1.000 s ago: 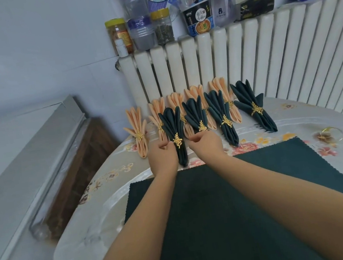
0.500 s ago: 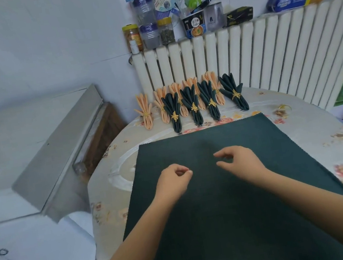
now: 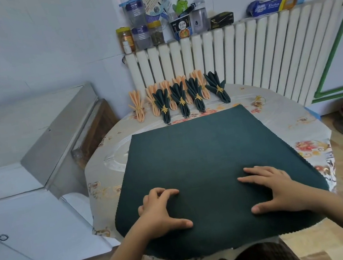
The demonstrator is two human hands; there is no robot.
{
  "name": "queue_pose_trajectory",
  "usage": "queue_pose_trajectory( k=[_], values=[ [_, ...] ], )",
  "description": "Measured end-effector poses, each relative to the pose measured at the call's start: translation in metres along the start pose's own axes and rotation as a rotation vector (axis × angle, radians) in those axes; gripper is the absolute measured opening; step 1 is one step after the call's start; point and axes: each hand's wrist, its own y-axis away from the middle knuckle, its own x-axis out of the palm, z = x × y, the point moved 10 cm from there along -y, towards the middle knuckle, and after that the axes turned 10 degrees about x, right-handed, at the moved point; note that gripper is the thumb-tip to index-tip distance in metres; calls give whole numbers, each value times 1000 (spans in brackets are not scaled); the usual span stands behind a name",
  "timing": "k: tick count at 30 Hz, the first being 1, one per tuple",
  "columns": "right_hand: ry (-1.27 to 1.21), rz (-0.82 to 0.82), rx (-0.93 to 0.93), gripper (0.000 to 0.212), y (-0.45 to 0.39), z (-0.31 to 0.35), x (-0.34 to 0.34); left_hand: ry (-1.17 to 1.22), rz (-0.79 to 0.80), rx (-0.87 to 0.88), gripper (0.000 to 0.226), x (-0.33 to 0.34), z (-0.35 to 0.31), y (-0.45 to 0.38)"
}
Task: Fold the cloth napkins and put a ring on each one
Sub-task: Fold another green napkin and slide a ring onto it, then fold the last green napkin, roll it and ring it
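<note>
Napkin (image 3: pixel 204 158) first: a dark green cloth lies spread flat on the table (image 3: pixel 313 121) in front of you, its near edge hanging just over the table's edge toward your lap. Your left hand (image 3: pixel 160 212) rests on the cloth near its near-left corner, the fingers bent so the tips press down and the thumb stretched out along the fabric; it grasps nothing. Your right hand (image 3: pixel 274 190) lies flatter on the near-right part of the cloth, fingers spread and fairly straight, thumb pointing inward toward the other hand, also holding nothing. At the far side of the table, against the white radiator (image 3: pixel 255 53), stands a row of finished napkins (image 3: pixel 180 97), orange ones behind and dark green ones in front, each gathered at the middle by a gold ring (the leftmost orange one sits a little apart from the rest). The rightmost green one leans away to the right. One loose ring (image 3: pixel 258 100) lies on the flowered tablecloth just beyond the far-right corner of the spread cloth. Jars, bottles and a noodle cup (image 3: pixel 181 27) are lined up on top of the radiator, and a white cabinet (image 3: pixel 23 153) stands to your left.
</note>
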Motion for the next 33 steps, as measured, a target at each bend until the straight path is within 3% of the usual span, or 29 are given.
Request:
queue_pose_trajectory(
  k=[3,9,14,17,19,23,25,28,31,33],
  values=[
    [-49,1,-2,83,6,-5,0,24,-81,12,70,0,-4,4],
    [-184,-216,77,25,5,-3,-14,84,-234,24,29,-5,-8,4],
    [-246,-311,133,23,-2,-4,-27,196,-357,85,20,-19,-12,-3],
    [-335,-292,126,21,-5,-8,-40,192,-295,104,9,-31,-16,-8],
    [-318,-255,120,26,-9,-6,-51,128,-211,117,14,-39,-21,-13],
    [-235,23,30,33,-17,11,-54,130,115,145,13,-37,-29,-20],
    [-241,122,36,33,-24,13,-56,148,177,139,12,-45,-30,-26],
    [-209,-33,79,30,-49,10,-79,83,96,130,14,-66,-28,-56],
    [-128,-291,176,14,-75,7,-106,-20,-141,54,17,-92,-21,-90],
    [8,-386,182,29,-85,11,-110,-101,-295,39,27,-102,-21,-97]
  ],
)
